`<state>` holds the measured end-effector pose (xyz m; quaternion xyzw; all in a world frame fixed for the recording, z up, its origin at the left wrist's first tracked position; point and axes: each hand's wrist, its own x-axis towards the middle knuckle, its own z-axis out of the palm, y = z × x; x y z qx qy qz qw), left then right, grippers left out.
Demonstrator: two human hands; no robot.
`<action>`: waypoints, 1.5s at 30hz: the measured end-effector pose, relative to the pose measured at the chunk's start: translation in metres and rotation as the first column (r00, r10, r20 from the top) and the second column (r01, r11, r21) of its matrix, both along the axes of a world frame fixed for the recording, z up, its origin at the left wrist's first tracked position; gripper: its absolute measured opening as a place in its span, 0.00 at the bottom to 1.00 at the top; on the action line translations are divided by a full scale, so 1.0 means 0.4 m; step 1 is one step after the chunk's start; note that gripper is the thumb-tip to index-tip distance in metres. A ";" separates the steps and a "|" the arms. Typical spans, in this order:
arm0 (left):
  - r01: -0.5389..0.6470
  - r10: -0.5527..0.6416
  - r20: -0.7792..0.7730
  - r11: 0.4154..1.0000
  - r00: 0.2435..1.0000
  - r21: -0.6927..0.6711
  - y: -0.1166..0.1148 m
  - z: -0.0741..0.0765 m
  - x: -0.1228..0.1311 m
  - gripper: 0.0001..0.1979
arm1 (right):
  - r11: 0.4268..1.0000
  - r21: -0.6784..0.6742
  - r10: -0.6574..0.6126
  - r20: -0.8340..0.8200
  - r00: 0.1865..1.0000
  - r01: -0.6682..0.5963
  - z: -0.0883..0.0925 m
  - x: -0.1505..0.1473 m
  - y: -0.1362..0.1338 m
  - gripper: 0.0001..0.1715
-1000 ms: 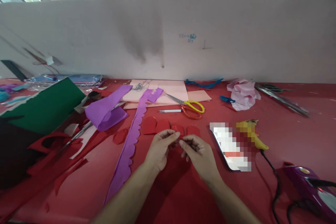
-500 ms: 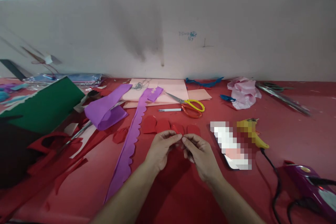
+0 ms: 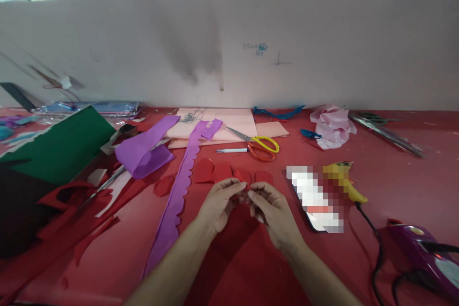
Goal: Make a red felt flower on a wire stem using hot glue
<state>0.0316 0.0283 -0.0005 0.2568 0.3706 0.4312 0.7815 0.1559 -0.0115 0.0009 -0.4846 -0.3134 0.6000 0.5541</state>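
Note:
My left hand [image 3: 223, 201] and my right hand [image 3: 269, 205] meet over the middle of the red table. Their fingertips pinch a small red piece [image 3: 247, 188], mostly hidden by the fingers; it looks like the same thin sheet material as the cut pieces behind it. Just beyond my fingers lies a row of red petal-shaped cutouts, with one cutout [image 3: 204, 170] at its left end and another [image 3: 264, 177] at its right. A purple strip with a scalloped edge [image 3: 175, 201] stretches along the table left of my left hand.
Behind the cutouts lie a white pen [image 3: 233, 150] and scissors [image 3: 256, 141] by pale pink sheets [image 3: 233, 122]. On the right are a blurred-out phone [image 3: 315, 201], a yellow glue gun [image 3: 344, 179] and a corded purple device [image 3: 423, 253]. Red scraps [image 3: 96, 229] and a green sheet [image 3: 71, 143] occupy the left.
My fingers have shifted slightly around the red piece, and a bit more red shows between the fingertips. Both hands stay in nearly the same place; the things on the table have not moved.

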 end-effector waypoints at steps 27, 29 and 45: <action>0.106 -0.108 0.041 0.994 0.993 0.030 -0.021 -0.010 0.024 0.10 | 0.984 0.099 -0.146 -0.002 0.989 0.146 -0.022 0.007 0.004 0.08; 0.101 -0.103 0.039 0.994 0.994 0.035 -0.025 -0.012 0.025 0.11 | 0.983 0.116 -0.147 0.006 0.989 0.145 -0.024 0.001 0.000 0.08; 0.051 -0.042 0.118 0.996 0.992 -0.076 -0.033 -0.019 0.023 0.10 | 0.980 0.195 -0.032 0.279 0.960 -0.024 -0.002 0.005 -0.038 0.13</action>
